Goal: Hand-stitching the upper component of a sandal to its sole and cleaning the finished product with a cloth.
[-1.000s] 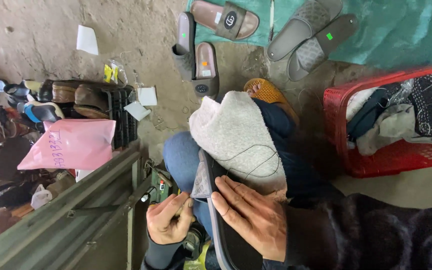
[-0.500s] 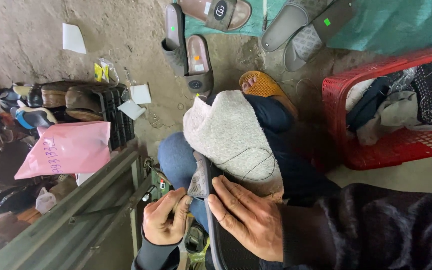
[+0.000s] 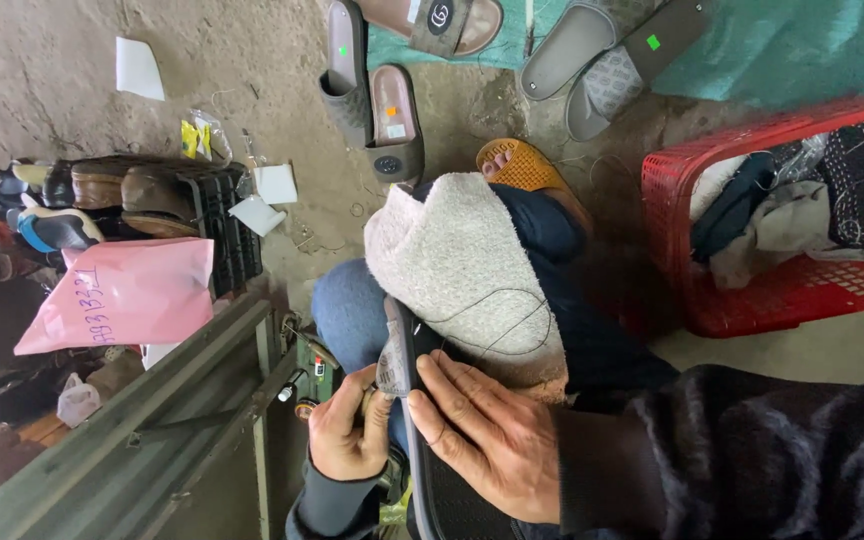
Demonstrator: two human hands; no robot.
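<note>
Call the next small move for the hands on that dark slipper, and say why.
Probably draw the slack black thread tight. It lies in a loose loop over the grey towel on the lap. The right hand presses flat on the dark slipper, and the left hand pinches its edge. Whether the left hand also grips a tool is hidden.

pink flat bag (image 3: 122,292) left | yellow packet (image 3: 190,139) on floor
</note>
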